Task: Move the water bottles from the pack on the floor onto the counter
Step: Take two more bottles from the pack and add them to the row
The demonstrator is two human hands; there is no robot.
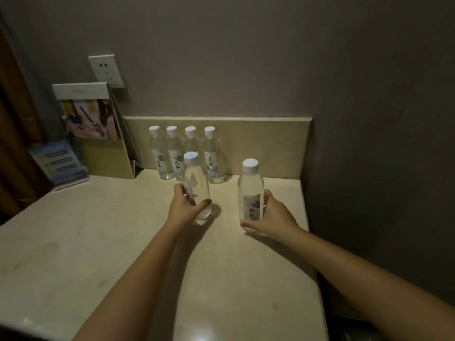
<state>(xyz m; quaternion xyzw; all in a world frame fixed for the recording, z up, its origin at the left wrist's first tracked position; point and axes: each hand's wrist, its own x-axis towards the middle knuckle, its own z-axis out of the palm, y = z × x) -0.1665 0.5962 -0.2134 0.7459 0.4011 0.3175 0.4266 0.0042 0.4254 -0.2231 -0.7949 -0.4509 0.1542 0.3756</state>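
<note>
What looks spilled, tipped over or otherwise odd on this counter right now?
Nothing stands out. Four clear white-capped water bottles stand upright in a row by the backsplash, the left hand and right hand each grip another upright bottle, and the beige stone counter looks dry.

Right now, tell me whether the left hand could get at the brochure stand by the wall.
Probably not yet. The left hand is closed around a water bottle, so it is occupied. The bare counter between it and the brochure stand looks free, so once the bottle is released, the way seems open.
</note>
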